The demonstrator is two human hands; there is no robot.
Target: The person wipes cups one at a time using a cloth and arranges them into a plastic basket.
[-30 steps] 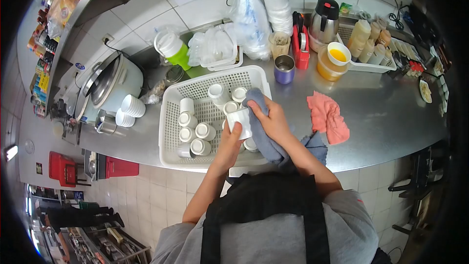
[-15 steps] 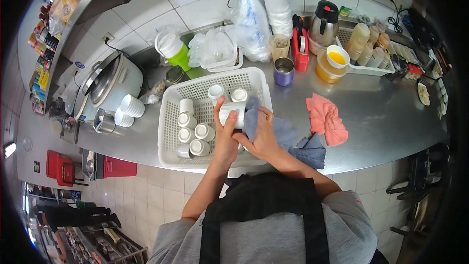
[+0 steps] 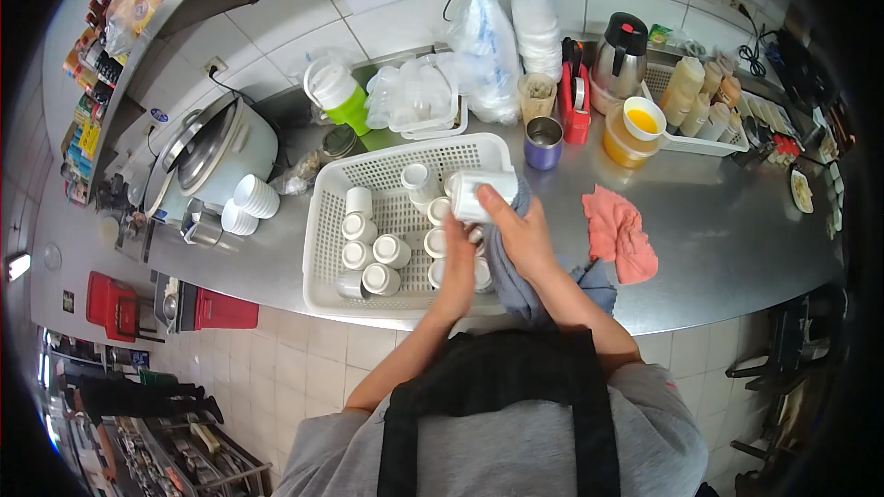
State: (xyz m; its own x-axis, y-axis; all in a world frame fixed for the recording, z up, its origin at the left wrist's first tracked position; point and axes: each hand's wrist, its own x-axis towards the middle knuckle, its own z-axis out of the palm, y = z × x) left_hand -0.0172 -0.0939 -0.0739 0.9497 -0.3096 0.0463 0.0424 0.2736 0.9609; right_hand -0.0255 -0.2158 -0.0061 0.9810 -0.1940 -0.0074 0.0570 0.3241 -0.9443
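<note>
My right hand [image 3: 523,237] is closed around a white cup [image 3: 485,196], thumb along its side, with a blue-grey cloth [image 3: 508,269] bunched between palm and cup. The cup is tilted on its side above the right part of a white perforated basket [image 3: 318,221]. Just below and left of it is my left hand [image 3: 455,267], slightly blurred, its fingers stretched upward and no object visible in them. Several white cups [image 3: 391,249] sit in the basket, many bottom up; those at its right side are partly hidden by my hands.
On the steel counter, a pink cloth [image 3: 622,235] lies to the right and a purple tumbler [image 3: 543,143] stands behind the basket. A large pot [image 3: 230,143] and stacked white cups [image 3: 253,198] are at left. Farther right are a thermos [image 3: 622,55] and a bottle tray [image 3: 704,143].
The cup has moved right and up, from my left hand into my right. My left hand has come off it and dropped lower. The cloth has moved along with my right hand.
</note>
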